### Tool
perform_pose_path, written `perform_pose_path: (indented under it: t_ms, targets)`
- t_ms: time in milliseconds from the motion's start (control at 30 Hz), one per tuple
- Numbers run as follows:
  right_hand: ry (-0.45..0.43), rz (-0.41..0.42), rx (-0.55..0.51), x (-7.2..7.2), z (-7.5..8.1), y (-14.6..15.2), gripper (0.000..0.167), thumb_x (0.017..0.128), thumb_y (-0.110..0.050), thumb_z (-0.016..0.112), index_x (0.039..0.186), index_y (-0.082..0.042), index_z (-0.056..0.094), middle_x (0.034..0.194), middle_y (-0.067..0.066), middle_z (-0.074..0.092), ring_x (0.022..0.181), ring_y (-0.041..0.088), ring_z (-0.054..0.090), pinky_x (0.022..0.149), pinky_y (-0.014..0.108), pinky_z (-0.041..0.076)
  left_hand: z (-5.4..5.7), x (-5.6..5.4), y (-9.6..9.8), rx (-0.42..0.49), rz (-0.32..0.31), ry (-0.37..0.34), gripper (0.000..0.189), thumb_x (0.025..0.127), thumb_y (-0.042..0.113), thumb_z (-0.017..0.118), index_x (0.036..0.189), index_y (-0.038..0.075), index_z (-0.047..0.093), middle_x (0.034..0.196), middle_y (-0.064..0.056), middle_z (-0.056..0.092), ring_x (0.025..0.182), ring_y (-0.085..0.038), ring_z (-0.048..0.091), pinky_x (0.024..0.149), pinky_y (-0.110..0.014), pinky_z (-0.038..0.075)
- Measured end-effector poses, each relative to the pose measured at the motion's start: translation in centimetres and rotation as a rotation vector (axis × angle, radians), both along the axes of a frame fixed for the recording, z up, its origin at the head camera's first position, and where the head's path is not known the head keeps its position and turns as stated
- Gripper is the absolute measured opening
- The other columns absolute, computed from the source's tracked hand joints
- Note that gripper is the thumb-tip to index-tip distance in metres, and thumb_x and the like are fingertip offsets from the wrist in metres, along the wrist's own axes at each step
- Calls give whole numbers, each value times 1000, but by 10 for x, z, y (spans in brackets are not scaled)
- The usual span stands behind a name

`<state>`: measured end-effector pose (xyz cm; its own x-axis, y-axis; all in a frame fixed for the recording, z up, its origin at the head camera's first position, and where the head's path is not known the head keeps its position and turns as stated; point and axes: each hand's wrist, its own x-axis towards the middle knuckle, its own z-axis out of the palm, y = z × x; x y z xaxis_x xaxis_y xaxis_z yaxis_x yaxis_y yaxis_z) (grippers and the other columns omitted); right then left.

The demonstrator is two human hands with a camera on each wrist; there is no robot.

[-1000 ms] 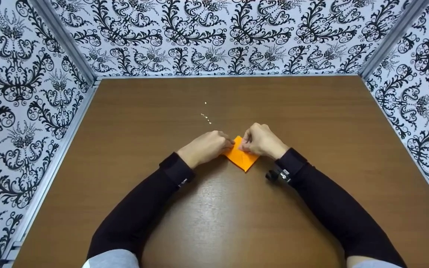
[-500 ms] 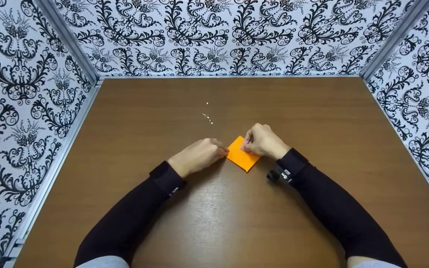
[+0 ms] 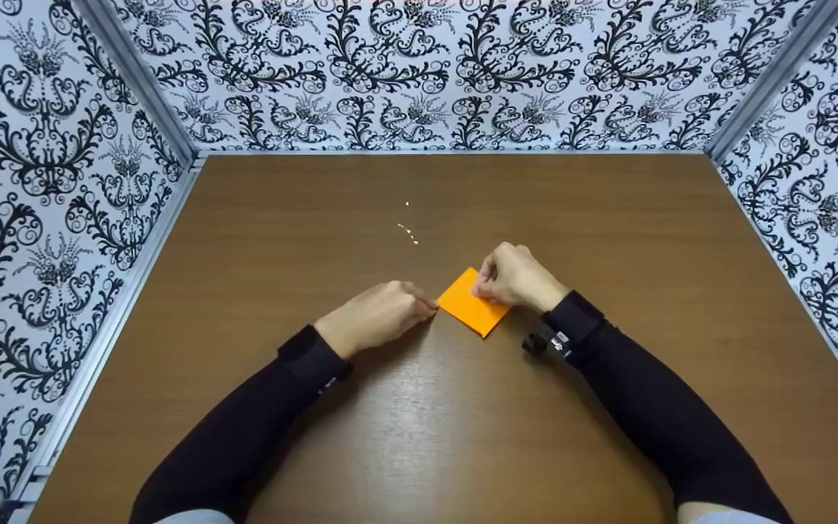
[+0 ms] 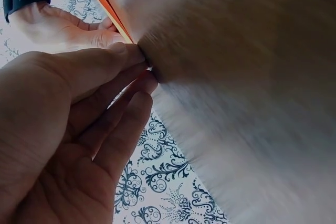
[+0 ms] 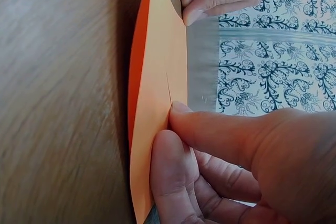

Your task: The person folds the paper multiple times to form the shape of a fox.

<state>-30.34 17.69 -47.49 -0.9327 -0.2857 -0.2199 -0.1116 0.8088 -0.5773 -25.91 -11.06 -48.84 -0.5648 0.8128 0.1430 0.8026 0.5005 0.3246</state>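
Note:
A folded square of orange paper [image 3: 471,311] lies on the wooden table, one corner toward the person. My right hand [image 3: 519,275] is over its right part. In the right wrist view, the right thumb [image 5: 210,129] and forefinger pinch the paper beside a thin slit between its layers. The near edge gapes slightly, showing darker orange inside. My left hand [image 3: 379,316] is at the paper's left corner. In the left wrist view, the left thumb [image 4: 113,59] and finger close together at that corner, while the other fingers stay loosely bent.
Several tiny white flecks [image 3: 409,231] mark the table [image 3: 302,218] beyond the left hand. Patterned black-and-white panels [image 3: 390,73] enclose the back and sides. A wrist camera [image 3: 535,344] hangs under the right cuff, just above the table.
My left hand has slid left and toward the person, from over the paper's upper left side to its left corner, uncovering more paper. The right hand has stayed in place.

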Motion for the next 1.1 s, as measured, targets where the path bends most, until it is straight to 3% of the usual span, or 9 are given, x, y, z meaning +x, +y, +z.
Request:
perform_pose_path:
  t_ms: [367,533,900,1100]
  targets:
    - [-29,-6,-19,-2,0,1,11,105,-17,93,110,-7,91,111,15,85,81,18,77,66,23,65,4,2,3,-8,14,4,20,114,3,76,128,-1,89,135,-17,89,125,-34,88,108,-43,72]
    - [-27,11,-39,-3,-1,5,11,103,-16,94,108,-7,92,104,12,87,77,14,79,65,20,64,4,2,6,-27,19,21,20,113,7,79,129,0,89,132,-15,90,122,-32,88,107,-43,72]
    - [-10,20,-43,-3,-3,8,12,102,-18,96,108,-8,92,101,11,88,76,14,78,65,20,63,7,0,10,-12,8,35,17,117,15,76,115,8,91,116,-9,91,106,-25,88,101,-43,73]
    - [-9,13,-52,-2,-3,7,12,103,-17,95,109,-7,92,103,12,88,76,14,79,67,21,63,10,0,12,-7,38,19,17,117,17,76,115,10,91,109,-6,90,100,-23,86,97,-43,73]
